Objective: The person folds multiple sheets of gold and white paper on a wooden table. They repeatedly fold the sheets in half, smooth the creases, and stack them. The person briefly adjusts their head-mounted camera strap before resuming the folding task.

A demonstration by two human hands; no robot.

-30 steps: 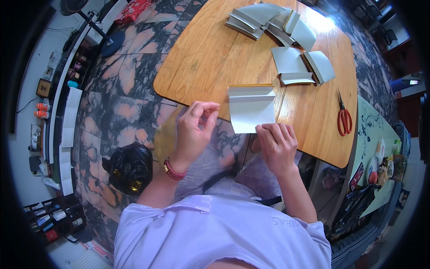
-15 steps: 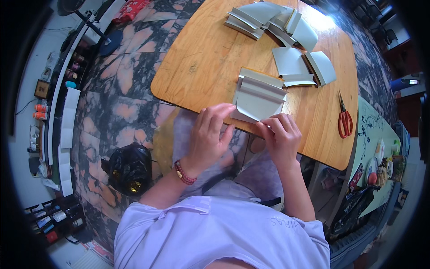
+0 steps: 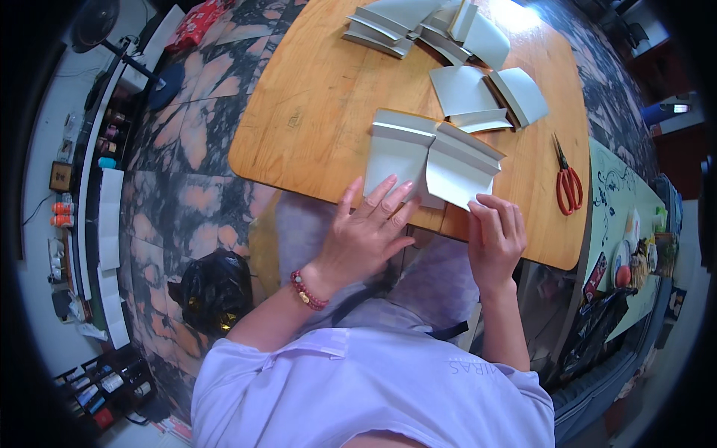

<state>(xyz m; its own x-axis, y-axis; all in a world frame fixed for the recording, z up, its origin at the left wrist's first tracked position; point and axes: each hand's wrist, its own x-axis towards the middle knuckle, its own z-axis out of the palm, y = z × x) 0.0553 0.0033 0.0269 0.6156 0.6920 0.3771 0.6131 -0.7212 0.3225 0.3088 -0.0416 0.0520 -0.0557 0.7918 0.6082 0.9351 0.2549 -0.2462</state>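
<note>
Two white folded card pieces lie side by side on the wooden table near its front edge, each with a raised folded strip along its far side. My left hand [image 3: 367, 233] rests with fingers spread on the near part of the left card piece [image 3: 397, 158]. With my right hand [image 3: 497, 237] I pinch the near right corner of the right card piece [image 3: 461, 173]. That piece's left edge lifts slightly beside the other one. Just beyond are more folded card pieces [image 3: 464, 91] of the same kind.
Red-handled scissors [image 3: 569, 188] lie at the right of the wooden table [image 3: 299, 112]. A further group of folded cards [image 3: 396, 19] sits at the far side. A black plastic bag [image 3: 213, 291] stands on the floor at left. A pale side table [image 3: 616, 187] holds small items at right.
The right card piece has moved rightward off the left one, so both now lie side by side. My left hand has spread its fingers onto the left piece. The view has shifted slightly.
</note>
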